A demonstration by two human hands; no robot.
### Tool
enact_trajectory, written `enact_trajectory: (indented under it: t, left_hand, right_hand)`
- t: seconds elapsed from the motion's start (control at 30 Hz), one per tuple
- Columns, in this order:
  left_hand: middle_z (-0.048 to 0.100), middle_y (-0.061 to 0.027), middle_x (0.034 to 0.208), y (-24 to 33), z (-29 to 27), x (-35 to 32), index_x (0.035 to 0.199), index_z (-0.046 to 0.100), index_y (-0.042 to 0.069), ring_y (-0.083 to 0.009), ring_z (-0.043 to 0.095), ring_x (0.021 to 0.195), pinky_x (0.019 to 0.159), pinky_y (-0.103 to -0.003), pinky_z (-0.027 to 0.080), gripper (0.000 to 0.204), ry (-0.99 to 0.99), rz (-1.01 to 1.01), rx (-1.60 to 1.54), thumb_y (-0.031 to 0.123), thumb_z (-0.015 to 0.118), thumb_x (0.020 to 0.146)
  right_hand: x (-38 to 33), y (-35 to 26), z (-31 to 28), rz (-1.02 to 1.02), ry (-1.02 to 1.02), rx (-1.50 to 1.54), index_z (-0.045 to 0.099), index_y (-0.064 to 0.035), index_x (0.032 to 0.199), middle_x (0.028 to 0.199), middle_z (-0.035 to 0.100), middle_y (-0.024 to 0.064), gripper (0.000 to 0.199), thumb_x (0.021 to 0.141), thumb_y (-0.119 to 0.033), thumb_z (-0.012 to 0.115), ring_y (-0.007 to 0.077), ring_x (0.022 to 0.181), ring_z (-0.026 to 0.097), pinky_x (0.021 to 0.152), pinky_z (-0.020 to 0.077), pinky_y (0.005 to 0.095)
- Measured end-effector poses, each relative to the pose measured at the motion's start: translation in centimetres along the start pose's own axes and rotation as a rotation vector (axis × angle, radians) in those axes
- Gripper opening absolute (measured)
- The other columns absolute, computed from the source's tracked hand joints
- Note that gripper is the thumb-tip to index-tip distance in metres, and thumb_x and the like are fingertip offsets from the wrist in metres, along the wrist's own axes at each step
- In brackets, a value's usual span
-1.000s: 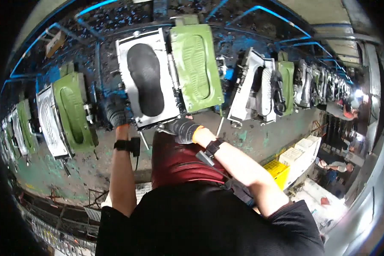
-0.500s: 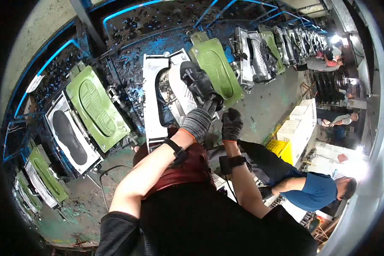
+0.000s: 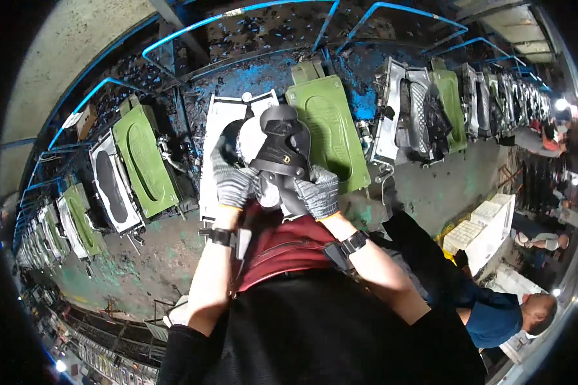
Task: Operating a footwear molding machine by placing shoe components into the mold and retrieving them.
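Note:
In front of me a black sandal upper (image 3: 282,142) with broad straps lies over a silver foot-shaped form (image 3: 250,138). The form belongs to a silver metal mould (image 3: 221,114), which stands open. My left hand (image 3: 232,181), in a grey knit glove, curls around the left edge of the black straps. On the other side my right hand (image 3: 319,192), gloved the same way, grips the right end of the lower strap near the heel. Parts of the fingers on both hands are hidden. The mould's green lid (image 3: 327,122), with a sole-shaped hollow, lies to the right.
More moulds with green lids stand in a row, one to the left (image 3: 144,157) and one to the right (image 3: 446,106). Blue rails (image 3: 237,13) run behind them. At the right a co-worker in a blue shirt (image 3: 494,314) is near white crates (image 3: 475,234).
My right hand, earlier a closed fist apart from the sandal upper, now grips its strap. My left hand has moved from the heel end to its left side. The view has turned.

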State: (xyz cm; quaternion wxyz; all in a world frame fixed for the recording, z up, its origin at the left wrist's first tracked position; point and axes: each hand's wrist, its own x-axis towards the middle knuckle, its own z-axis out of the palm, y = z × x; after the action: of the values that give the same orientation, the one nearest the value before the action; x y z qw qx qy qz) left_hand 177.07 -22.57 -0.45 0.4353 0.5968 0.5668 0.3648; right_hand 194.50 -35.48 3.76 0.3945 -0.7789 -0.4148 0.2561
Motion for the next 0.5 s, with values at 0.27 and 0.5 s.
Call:
enact_trajectory:
  t: [0.27, 0.5]
  left_hand:
    - [0.051, -0.0209, 0.154, -8.3, 2.0, 1.3, 0.161, 0.035, 0.002, -0.0291, 0.043, 0.147, 0.125, -0.038, 0.032, 0.117, -0.386, -0.253, -0.054, 0.038, 0.098, 0.069]
    - [0.059, -0.02, 0.146, -3.5, -1.8, -5.3, 0.158, 0.038, 0.0, -0.0267, 0.058, 0.131, 0.114, -0.038, 0.046, 0.11, -0.535, -0.362, -0.022, 0.019, 0.098, 0.068]
  right_hand:
    - [9.6, -3.7, -0.4, -0.246, -0.119, -0.392, 0.07, -0.0039, 0.08, 0.075, 0.068, 0.0218, 0.029, 0.094, -0.03, 0.071, 0.0416, 0.071, 0.068, 0.066, 0.0544, 0.0518]
    - [10.5, 0.5, 10.3, -0.806, -0.599, -0.794, 0.076, -0.0077, 0.077, 0.067, 0.069, 0.0134, 0.021, 0.086, -0.022, 0.064, 0.034, 0.068, 0.072, 0.056, 0.0542, 0.0525]
